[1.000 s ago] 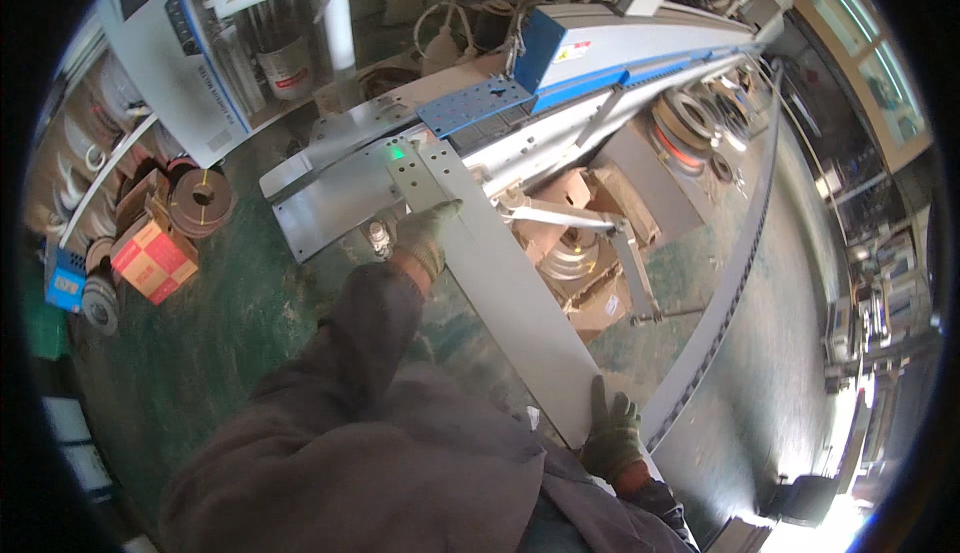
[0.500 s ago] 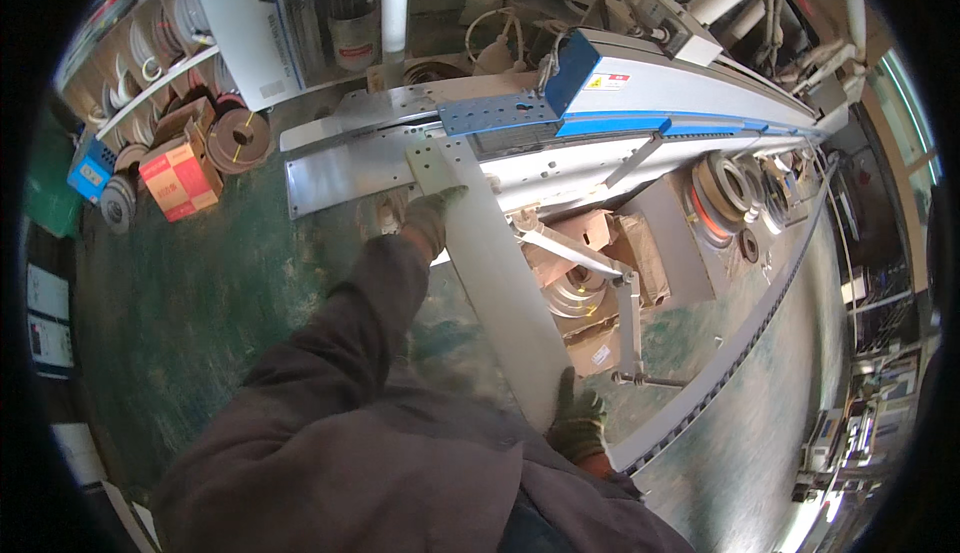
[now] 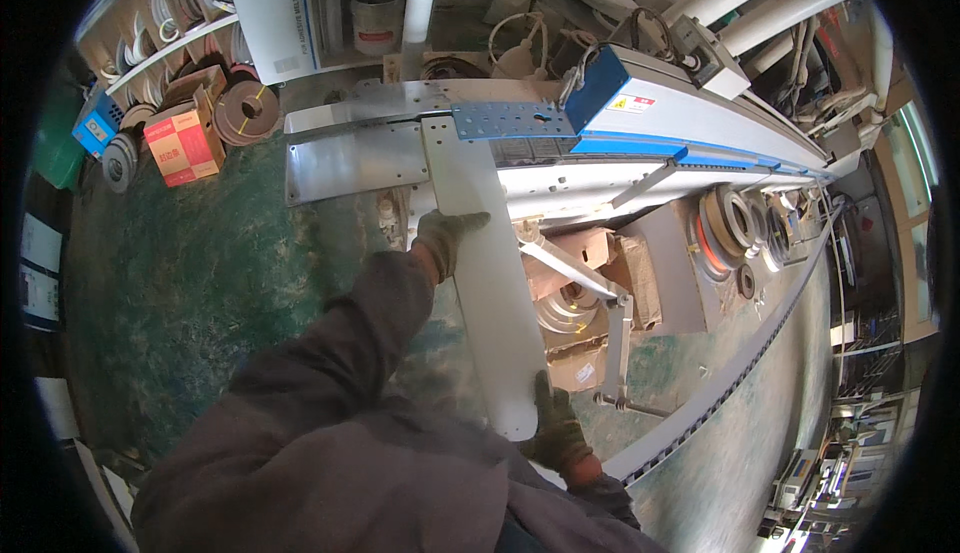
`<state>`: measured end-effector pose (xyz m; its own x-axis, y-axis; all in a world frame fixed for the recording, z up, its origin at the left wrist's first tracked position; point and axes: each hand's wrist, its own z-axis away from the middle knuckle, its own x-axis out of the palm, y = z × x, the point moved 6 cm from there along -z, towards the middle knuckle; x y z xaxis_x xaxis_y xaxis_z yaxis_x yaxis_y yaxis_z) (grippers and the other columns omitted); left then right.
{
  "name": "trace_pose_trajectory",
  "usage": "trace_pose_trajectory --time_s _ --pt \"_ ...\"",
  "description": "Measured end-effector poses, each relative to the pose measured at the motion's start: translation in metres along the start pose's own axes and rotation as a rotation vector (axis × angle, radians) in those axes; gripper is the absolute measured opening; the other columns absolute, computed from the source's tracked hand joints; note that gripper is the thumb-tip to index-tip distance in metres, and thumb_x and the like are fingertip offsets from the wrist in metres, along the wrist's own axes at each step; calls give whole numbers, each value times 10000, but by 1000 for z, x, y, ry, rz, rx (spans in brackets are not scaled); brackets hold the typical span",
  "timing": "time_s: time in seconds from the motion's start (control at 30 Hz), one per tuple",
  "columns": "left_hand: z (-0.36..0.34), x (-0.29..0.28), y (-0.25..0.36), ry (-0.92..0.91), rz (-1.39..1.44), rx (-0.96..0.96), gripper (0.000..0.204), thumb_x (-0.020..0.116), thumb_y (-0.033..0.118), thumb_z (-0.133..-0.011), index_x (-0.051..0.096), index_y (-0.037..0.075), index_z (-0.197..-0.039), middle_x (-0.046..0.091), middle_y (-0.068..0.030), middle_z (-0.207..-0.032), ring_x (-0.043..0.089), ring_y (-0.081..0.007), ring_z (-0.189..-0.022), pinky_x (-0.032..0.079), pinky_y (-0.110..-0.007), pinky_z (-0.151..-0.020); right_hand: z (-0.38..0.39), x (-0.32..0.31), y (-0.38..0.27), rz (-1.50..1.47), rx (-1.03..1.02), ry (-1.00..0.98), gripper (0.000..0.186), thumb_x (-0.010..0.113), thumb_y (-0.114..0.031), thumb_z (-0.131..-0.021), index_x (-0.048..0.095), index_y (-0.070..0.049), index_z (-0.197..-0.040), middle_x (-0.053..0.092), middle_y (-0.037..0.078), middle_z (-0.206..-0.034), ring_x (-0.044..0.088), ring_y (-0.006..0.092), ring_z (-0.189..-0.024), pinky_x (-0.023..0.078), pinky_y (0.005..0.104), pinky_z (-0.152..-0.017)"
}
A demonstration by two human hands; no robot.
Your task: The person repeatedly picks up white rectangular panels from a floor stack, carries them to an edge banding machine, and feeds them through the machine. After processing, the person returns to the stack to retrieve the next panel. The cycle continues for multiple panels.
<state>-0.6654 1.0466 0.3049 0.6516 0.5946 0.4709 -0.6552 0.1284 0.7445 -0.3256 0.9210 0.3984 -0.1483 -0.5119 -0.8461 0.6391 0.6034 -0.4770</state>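
A long pale panel [image 3: 490, 293] with rounded near corners and small holes at its far end slants away from my body. Its far end lies against the metal infeed plate [image 3: 350, 166] and the blue perforated strip [image 3: 510, 121] of a long machine. My left hand [image 3: 447, 238], in a dull green glove, grips the panel's left edge about midway, its thumb lying over the top face. Near the closest end, my right hand [image 3: 557, 425], gloved alike, holds the right edge. The fingers beneath the panel are hidden on both hands.
The white and blue machine [image 3: 700, 108] runs off to the right. Below it are cardboard boxes [image 3: 637, 271], band rolls [image 3: 728, 218] and a jointed metal arm [image 3: 622, 338]. A long rail [image 3: 710, 383] crosses on the right. An orange carton [image 3: 183, 146] stands on the green floor at left.
The panel has turned slightly, its near end shifting left. My left hand has slid nearer along its edge, and my right hand has moved a little left with the panel.
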Motion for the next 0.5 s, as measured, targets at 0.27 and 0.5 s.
trace_pose_trajectory --time_s 0.27,0.5 --pt "2 12 11 -3 132 -144 287 784 119 -900 702 -29 -1131 738 -126 -1030 710 -248 -866 568 -372 -767 -53 5 40 -416 44 100 639 615 -339 -1018 351 47 -1454 551 340 -1335 604 452 -1204 511 488 -968" --pt "11 10 22 92 34 -100 296 800 108 -882 704 -27 -1126 743 -119 -1025 712 -241 -860 571 -379 -768 -86 2 43 -197 327 32 461 534 -433 -1042 489 15 -1139 664 329 -875 633 568 -856 486 629 -699"
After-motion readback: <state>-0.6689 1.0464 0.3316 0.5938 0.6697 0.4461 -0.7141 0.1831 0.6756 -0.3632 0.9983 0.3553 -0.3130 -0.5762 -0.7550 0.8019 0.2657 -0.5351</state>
